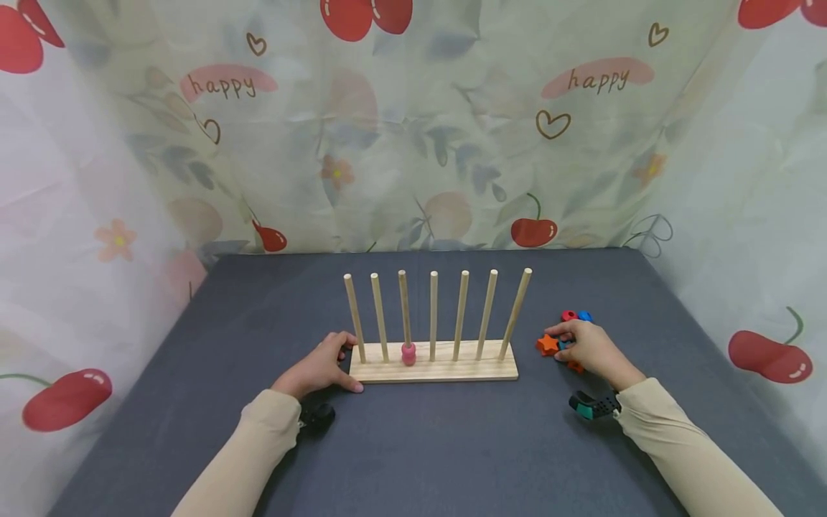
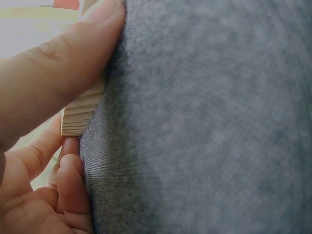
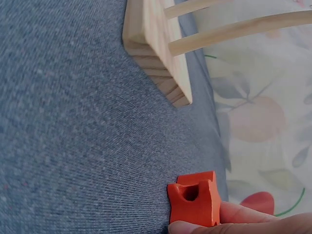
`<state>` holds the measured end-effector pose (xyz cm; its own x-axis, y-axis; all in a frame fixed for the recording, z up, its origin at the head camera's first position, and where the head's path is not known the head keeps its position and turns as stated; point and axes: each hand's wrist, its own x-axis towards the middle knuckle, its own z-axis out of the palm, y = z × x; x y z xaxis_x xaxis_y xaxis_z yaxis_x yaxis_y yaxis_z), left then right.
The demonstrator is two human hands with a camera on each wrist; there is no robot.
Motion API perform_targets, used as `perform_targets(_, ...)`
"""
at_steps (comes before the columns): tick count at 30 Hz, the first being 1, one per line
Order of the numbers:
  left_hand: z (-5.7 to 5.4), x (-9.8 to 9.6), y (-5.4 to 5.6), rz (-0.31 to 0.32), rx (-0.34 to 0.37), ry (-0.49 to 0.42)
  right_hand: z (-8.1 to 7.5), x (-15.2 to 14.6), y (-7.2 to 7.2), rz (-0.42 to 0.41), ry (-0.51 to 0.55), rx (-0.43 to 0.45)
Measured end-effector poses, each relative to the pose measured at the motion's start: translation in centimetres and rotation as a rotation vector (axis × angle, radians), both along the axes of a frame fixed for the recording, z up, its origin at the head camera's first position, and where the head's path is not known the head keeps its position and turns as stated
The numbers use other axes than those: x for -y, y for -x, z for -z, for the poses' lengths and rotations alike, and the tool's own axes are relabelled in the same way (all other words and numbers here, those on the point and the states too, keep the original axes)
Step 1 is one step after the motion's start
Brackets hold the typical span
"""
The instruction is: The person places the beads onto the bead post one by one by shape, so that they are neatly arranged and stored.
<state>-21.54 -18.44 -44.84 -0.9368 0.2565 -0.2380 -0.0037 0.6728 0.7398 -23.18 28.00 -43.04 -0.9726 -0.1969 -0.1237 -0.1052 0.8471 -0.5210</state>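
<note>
The left hand (image 1: 318,366) grips the peg rack (image 1: 433,371) at its left end; farther right, the right hand (image 1: 596,352) pinches an orange star (image 1: 547,345).

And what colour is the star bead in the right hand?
The star bead is reddish orange; it shows best in the right wrist view.

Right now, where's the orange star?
Head view: the orange star is pinched by the right hand, to the right of the wooden peg rack and nearer the person than the red piece.
</note>
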Motion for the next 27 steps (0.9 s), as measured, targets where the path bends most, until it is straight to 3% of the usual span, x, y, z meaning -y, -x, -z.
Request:
perform_targets(14,0.2,0.1,0.2,0.002,-0.009,0.013,0.2,0.1,0.5,-0.005,0.01,-0.009)
perform_targets(21,0.2,0.1,0.2,0.004,-0.012,0.006,-0.3,-0.6,0.4,0.039,0.13,0.013)
perform_targets(27,0.2,0.1,0.1,0.015,-0.018,0.008,-1.8,-1.2,0.1,0.062,0.238,0.042)
